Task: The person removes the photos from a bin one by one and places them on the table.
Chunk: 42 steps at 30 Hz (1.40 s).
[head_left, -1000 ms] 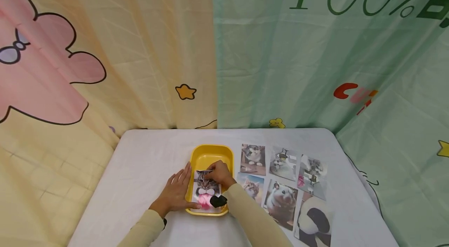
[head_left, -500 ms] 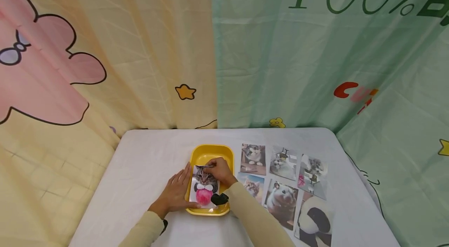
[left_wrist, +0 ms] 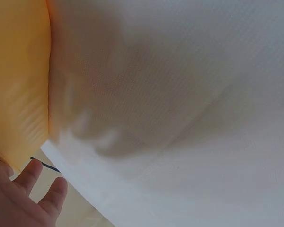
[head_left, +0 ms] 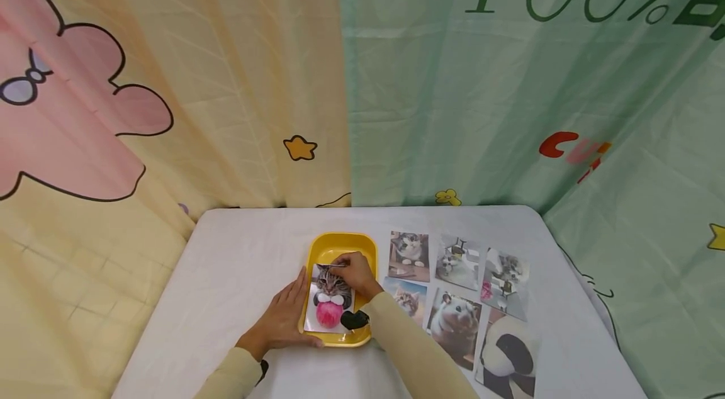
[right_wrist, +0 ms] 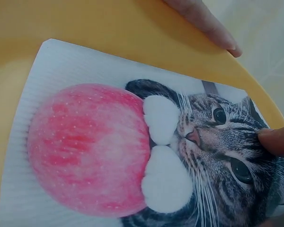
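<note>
A cat photo card (head_left: 328,314), with a tabby holding a pink apple, lies over the yellow tray (head_left: 334,248). My right hand (head_left: 358,274) pinches the card's far edge, its thumb on the cat's forehead in the right wrist view, where the printed apple (right_wrist: 90,146) is large. Along the tray's left side rests my left hand (head_left: 283,317), fingers straight and thumb by the near rim. Fingers (left_wrist: 28,177) of that hand show beside the tray's yellow wall (left_wrist: 19,71) in the left wrist view. Whether more cards lie beneath is hidden.
Right of the tray several photo cards lie in two rows, among them a kitten (head_left: 406,299), a hamster (head_left: 455,326) and a panda (head_left: 506,355). A white cloth covers the table (head_left: 226,260). Printed curtains (head_left: 430,103) hang behind it.
The cat card has moved toward the tray's far end with my right hand, and its glare has gone. My left thumb has shifted off the card to the tray's near-left rim.
</note>
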Motion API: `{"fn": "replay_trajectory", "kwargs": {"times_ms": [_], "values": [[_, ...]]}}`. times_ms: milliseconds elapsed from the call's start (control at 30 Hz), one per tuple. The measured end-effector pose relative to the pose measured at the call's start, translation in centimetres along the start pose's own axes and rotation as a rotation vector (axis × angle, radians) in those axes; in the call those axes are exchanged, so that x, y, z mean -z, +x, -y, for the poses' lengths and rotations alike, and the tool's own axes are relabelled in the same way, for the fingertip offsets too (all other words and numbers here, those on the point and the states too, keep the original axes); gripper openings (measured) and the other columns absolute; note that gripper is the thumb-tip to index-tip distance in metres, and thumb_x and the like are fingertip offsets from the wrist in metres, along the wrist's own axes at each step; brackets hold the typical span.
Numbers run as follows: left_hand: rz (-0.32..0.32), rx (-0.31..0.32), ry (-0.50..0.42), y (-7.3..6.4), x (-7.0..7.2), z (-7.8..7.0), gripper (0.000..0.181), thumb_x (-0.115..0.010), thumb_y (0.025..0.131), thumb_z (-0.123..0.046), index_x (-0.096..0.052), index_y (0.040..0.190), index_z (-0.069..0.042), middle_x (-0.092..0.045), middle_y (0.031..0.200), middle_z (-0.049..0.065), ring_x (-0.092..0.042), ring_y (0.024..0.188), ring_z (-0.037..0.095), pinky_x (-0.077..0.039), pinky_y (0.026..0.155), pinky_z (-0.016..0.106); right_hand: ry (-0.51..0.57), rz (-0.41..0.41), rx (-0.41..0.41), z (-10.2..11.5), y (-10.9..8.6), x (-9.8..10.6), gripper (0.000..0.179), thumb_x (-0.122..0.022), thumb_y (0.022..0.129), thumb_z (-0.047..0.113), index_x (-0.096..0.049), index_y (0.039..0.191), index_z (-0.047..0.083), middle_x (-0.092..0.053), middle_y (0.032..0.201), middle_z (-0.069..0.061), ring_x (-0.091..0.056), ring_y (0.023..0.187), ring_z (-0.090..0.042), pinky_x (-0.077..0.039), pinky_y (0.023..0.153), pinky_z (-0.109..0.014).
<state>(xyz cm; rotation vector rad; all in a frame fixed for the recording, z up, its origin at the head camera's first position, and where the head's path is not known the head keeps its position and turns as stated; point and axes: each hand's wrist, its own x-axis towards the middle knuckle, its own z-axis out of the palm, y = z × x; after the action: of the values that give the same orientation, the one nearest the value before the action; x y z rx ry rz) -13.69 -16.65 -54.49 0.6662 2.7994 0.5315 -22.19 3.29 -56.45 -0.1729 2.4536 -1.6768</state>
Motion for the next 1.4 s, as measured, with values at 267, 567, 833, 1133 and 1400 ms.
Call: {"fn": "replay_trajectory", "kwargs": {"times_ms": [267,567,833,1133,1400], "values": [[0.032,0.047,0.018,0.2,-0.2,-0.2,0.14,-0.065,0.058,-0.083,-0.007,0.153,0.003,0.0,0.161,0.016,-0.02,0.141,0.038,-0.022,0.112,0.055,-0.076,-0.023,0.042,1.2,-0.3,0.7,0.008,-0.072,0.087,0.013,-0.075,0.088,0.006,-0.07,0.083,-0.001,-0.06,0.073,-0.009,-0.052,0.068,-0.025],[0.055,0.102,-0.025,0.4,0.0,-0.4,0.141,-0.072,0.057,-0.075,-0.004,0.153,0.003,-0.002,0.161,0.016,-0.022,0.14,0.039,-0.022,0.111,0.058,-0.03,-0.07,0.093,1.7,-1.5,3.3,0.011,-0.069,0.089,0.015,-0.075,0.091,0.006,-0.071,0.088,-0.004,-0.061,0.079,-0.014,-0.052,0.071,-0.028],[0.061,0.121,-0.02,0.5,0.0,-0.4,0.143,-0.071,0.055,-0.078,-0.004,0.153,0.001,-0.002,0.161,0.015,-0.022,0.141,0.038,-0.022,0.111,0.058,0.104,-0.133,0.078,0.7,-2.9,6.1,0.018,-0.071,0.089,0.017,-0.073,0.098,0.001,-0.07,0.086,-0.008,-0.059,0.068,-0.014,-0.051,0.06,-0.027],[0.025,0.08,-0.034,0.3,0.1,-0.3,0.143,-0.071,0.055,-0.079,-0.008,0.152,0.005,-0.005,0.161,0.017,-0.025,0.139,0.039,-0.026,0.108,0.059,0.204,-0.22,0.002,-0.2,-4.1,9.3,0.026,-0.073,0.087,0.023,-0.071,0.1,0.001,-0.067,0.077,-0.003,-0.052,0.056,-0.009,-0.048,0.054,-0.028],[0.032,0.072,-0.044,0.4,0.1,-0.1,0.143,-0.073,0.056,-0.077,-0.006,0.151,0.006,0.0,0.161,0.018,-0.024,0.14,0.039,-0.027,0.107,0.06,0.242,-0.312,-0.051,-1.0,-6.1,13.0,0.028,-0.075,0.085,0.022,-0.07,0.1,-0.001,-0.068,0.078,-0.003,-0.046,0.053,-0.009,-0.04,0.046,-0.025]]}}
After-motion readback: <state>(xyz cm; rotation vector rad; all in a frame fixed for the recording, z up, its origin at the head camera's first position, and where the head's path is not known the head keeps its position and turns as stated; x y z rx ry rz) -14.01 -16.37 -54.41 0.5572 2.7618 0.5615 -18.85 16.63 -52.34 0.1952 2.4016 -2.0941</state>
